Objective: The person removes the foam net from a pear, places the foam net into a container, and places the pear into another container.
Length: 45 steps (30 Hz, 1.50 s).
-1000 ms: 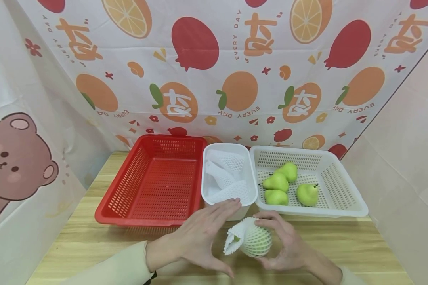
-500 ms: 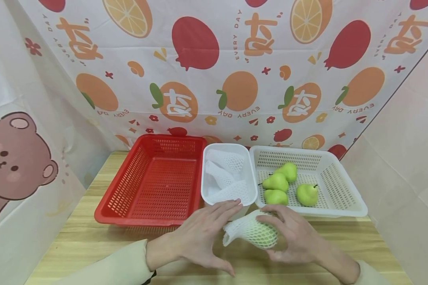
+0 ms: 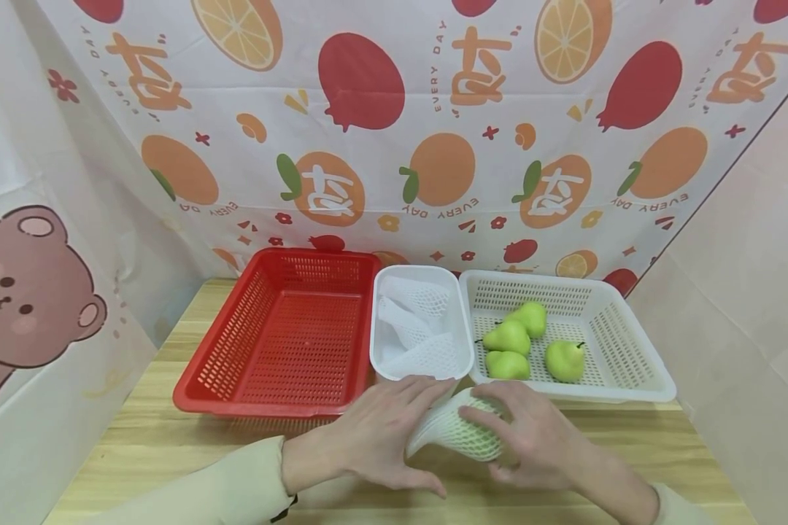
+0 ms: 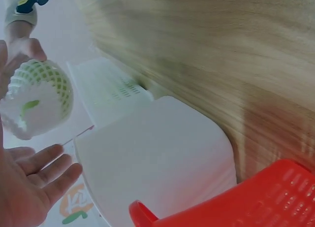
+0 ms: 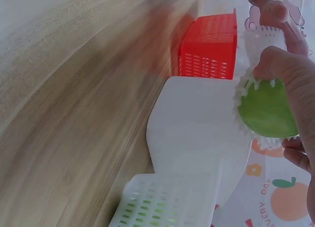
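My right hand [image 3: 538, 441] grips a green pear [image 5: 268, 109] dressed in a white foam net sleeve [image 3: 466, 430], above the table. The sleeve's loose end points left, and in the left wrist view a small green bit [image 4: 30, 107] shows inside its opening. At the other end, the pear's bare green base shows in the right wrist view. My left hand [image 3: 381, 437] is spread around the sleeve's loose end, thumb apart from the fingers. In the left wrist view its fingers [image 4: 47, 160] are extended beside the net.
Behind the hands stands a white tub [image 3: 376, 343] with several foam net sleeves [image 3: 427, 313]. A red basket [image 3: 193, 390] is to its left. On its right, a white basket [image 3: 630, 379] holds several bare pears [image 3: 508, 337]. A printed curtain [image 3: 394, 182] hangs behind.
The right hand has raised the netted pear slightly and turned it, so the sleeve's loose end now lies close to the left hand. The left hand has shifted slightly right.
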Each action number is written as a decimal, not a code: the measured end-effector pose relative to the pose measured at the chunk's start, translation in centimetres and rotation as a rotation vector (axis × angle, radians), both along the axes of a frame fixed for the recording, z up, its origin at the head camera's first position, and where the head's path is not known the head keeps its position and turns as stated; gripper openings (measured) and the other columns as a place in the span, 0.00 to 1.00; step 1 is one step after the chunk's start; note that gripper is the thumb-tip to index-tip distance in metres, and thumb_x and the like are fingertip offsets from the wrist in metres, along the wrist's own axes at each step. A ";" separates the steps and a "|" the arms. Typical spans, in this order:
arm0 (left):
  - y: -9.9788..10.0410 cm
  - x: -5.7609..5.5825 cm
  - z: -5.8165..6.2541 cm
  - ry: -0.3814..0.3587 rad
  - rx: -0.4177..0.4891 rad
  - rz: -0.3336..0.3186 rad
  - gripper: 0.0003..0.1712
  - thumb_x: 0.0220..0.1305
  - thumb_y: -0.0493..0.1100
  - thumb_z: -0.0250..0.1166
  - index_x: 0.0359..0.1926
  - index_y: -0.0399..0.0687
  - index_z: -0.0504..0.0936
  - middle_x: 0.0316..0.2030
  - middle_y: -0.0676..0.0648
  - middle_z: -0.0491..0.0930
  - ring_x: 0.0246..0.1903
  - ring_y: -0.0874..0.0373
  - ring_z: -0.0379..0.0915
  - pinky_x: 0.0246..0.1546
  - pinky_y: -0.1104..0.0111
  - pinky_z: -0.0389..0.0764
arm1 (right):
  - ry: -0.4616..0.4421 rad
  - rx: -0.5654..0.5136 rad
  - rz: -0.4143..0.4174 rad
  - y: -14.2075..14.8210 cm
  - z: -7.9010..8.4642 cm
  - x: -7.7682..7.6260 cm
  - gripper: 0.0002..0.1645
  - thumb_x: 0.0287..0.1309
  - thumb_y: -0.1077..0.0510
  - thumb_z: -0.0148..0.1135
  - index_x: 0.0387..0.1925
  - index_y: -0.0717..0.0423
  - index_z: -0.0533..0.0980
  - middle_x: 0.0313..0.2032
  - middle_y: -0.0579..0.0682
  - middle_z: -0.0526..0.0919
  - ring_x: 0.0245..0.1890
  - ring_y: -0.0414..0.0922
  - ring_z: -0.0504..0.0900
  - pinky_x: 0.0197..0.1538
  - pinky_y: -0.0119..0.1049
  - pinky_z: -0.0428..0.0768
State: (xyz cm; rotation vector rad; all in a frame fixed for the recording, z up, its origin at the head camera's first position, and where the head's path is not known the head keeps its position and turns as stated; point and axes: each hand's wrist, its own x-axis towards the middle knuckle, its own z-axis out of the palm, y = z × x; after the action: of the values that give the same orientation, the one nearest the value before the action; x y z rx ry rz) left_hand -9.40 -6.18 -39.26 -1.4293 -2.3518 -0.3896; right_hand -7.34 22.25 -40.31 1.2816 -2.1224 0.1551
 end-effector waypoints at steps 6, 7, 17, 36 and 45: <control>0.5 0.1 0.4 -0.046 -0.050 -0.004 0.69 0.45 0.84 0.71 0.77 0.48 0.63 0.63 0.54 0.82 0.60 0.62 0.78 0.58 0.67 0.82 | 0.043 0.050 0.002 -0.7 0.0 0.1 0.50 0.22 0.39 0.83 0.57 0.47 0.80 0.55 0.53 0.82 0.54 0.49 0.81 0.55 0.43 0.85; 0.6 0.2 0.4 -0.047 -0.053 -0.008 0.68 0.45 0.84 0.71 0.77 0.48 0.64 0.64 0.54 0.81 0.59 0.62 0.78 0.59 0.67 0.82 | 0.053 0.050 0.008 -0.8 0.0 0.1 0.50 0.22 0.39 0.83 0.57 0.47 0.80 0.55 0.53 0.82 0.54 0.48 0.82 0.55 0.43 0.85; 0.7 0.1 0.3 -0.011 -0.049 -0.020 0.62 0.49 0.83 0.70 0.73 0.47 0.68 0.62 0.53 0.82 0.58 0.61 0.79 0.57 0.68 0.82 | 0.107 0.044 0.081 -1.2 0.1 0.1 0.51 0.29 0.36 0.81 0.59 0.51 0.79 0.58 0.55 0.82 0.54 0.50 0.82 0.54 0.42 0.86; 1.0 0.0 -0.1 -0.014 -0.033 0.025 0.52 0.43 0.78 0.76 0.63 0.54 0.75 0.47 0.59 0.84 0.41 0.65 0.76 0.33 0.78 0.74 | 0.176 -0.007 0.288 -1.7 0.3 -0.6 0.29 0.66 0.40 0.68 0.56 0.56 0.77 0.55 0.61 0.83 0.53 0.52 0.85 0.56 0.41 0.87; 1.2 0.0 -0.3 -0.021 -0.017 0.025 0.52 0.37 0.74 0.79 0.61 0.54 0.77 0.47 0.59 0.85 0.40 0.65 0.75 0.36 0.79 0.74 | 0.174 -0.025 0.308 -1.6 0.3 -0.7 0.28 0.67 0.40 0.68 0.55 0.57 0.79 0.54 0.62 0.84 0.53 0.53 0.86 0.55 0.41 0.87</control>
State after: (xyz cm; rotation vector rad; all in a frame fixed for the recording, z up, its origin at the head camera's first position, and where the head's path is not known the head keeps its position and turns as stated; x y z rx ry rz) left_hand -9.42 -5.03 -39.60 -1.4088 -2.3926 -0.3798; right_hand -8.01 20.62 -40.03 1.5429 -1.7640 0.1917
